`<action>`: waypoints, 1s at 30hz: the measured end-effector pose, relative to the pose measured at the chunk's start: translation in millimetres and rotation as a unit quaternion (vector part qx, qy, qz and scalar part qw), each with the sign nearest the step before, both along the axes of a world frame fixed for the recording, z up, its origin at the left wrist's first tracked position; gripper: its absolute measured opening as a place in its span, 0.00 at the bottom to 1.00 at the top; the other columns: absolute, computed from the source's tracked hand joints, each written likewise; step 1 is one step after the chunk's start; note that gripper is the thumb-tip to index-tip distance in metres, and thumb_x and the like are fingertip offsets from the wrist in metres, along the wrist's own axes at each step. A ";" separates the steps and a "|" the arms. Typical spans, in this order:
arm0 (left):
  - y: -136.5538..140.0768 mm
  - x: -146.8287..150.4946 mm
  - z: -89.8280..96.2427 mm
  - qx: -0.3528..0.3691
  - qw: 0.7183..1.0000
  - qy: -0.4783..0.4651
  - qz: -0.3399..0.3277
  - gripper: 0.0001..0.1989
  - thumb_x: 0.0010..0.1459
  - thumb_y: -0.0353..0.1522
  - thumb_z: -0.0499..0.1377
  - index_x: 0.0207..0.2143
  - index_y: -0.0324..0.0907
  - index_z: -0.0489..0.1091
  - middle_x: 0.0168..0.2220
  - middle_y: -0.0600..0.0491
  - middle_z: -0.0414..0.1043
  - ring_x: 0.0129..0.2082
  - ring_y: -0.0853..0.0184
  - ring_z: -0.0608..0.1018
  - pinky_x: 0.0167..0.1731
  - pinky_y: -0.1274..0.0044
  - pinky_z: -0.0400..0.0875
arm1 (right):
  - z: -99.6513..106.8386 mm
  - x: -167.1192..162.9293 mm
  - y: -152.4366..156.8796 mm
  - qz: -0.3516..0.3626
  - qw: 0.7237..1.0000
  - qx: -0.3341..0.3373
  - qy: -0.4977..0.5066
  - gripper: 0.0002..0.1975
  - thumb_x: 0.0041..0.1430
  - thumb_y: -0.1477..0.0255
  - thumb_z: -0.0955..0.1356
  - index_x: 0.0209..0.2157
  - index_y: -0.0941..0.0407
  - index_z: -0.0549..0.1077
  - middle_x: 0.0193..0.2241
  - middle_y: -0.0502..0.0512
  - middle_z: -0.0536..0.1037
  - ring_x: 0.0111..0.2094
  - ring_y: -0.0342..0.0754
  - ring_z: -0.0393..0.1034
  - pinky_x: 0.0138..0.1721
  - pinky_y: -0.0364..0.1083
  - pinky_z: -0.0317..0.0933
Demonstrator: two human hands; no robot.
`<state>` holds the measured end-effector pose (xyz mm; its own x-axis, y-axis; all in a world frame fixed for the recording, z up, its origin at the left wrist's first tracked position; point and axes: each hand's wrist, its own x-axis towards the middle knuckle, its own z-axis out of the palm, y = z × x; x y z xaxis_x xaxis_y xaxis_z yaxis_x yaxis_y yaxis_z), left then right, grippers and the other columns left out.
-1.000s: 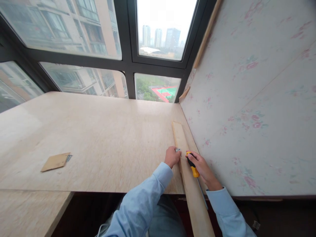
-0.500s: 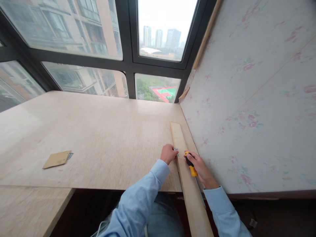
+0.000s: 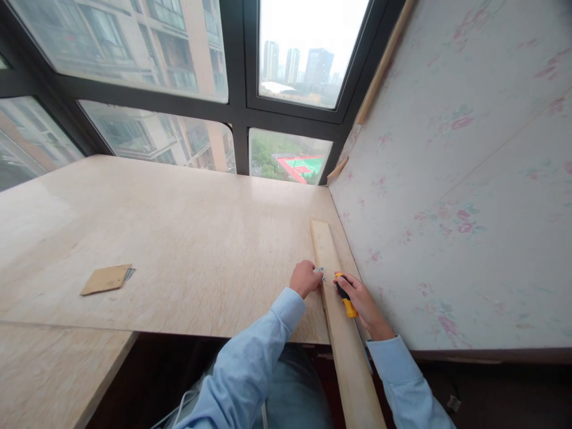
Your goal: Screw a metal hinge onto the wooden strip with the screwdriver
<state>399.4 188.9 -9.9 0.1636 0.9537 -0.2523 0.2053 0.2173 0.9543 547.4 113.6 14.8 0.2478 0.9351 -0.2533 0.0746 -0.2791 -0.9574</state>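
Note:
A long pale wooden board (image 3: pixel 342 333) lies on the stone-look counter (image 3: pixel 201 238), its near end jutting past the front edge. At the board's left edge, my left hand (image 3: pixel 306 279) pinches a small metal bracket (image 3: pixel 322 274) with holes in it, held against the wood. My right hand (image 3: pixel 364 304) is wrapped round a screwdriver (image 3: pixel 347 298) with a yellow and black handle, over the board's right side. The screwdriver's tip cannot be made out clearly.
Off to the left lies a small piece of brown card (image 3: pixel 105 280) with several screws (image 3: pixel 130 273) beside it. A flowered wall (image 3: pixel 447 208) rises close on the right. Dark-framed windows (image 3: pixel 241 113) stand behind the counter. A lower counter section (image 3: pixel 58 363) is at the near left.
The view has shifted slightly, so the card and window sit a little further right. Both hands keep their hold and place on the board.

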 end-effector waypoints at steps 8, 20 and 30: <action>-17.2 -7.7 11.2 -0.103 0.993 -0.051 -0.041 0.24 0.50 0.27 0.62 0.50 0.34 0.66 0.35 0.45 0.77 0.24 0.64 0.78 0.20 0.78 0.68 | 1.2 0.2 0.7 0.019 0.998 0.005 -0.054 0.24 0.48 0.52 0.72 0.35 0.59 0.76 0.31 0.54 0.77 0.33 0.49 0.69 0.37 0.46 0.63; -31.8 -7.8 2.9 0.041 0.999 0.010 -0.027 0.19 0.54 0.27 0.58 0.50 0.38 0.69 0.40 0.45 0.78 0.35 0.62 0.80 0.34 0.75 0.74 | -0.2 11.8 6.0 0.039 0.993 -0.001 -0.111 0.25 0.50 0.51 0.71 0.37 0.60 0.76 0.29 0.53 0.77 0.32 0.49 0.69 0.35 0.46 0.63; -31.8 -5.1 0.2 0.080 0.997 0.012 -0.003 0.13 0.56 0.26 0.56 0.44 0.37 0.71 0.35 0.48 0.78 0.33 0.64 0.80 0.37 0.72 0.73 | -2.1 43.1 41.5 0.034 0.870 -0.029 -0.491 0.18 0.60 0.57 0.62 0.30 0.57 0.74 0.26 0.55 0.78 0.28 0.49 0.68 0.29 0.44 0.55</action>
<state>394.3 157.1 -9.7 0.1654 0.9810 -0.1010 0.2292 0.0614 0.9714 590.5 155.1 12.7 0.3154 0.9490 0.0017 0.8671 -0.2875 -0.4068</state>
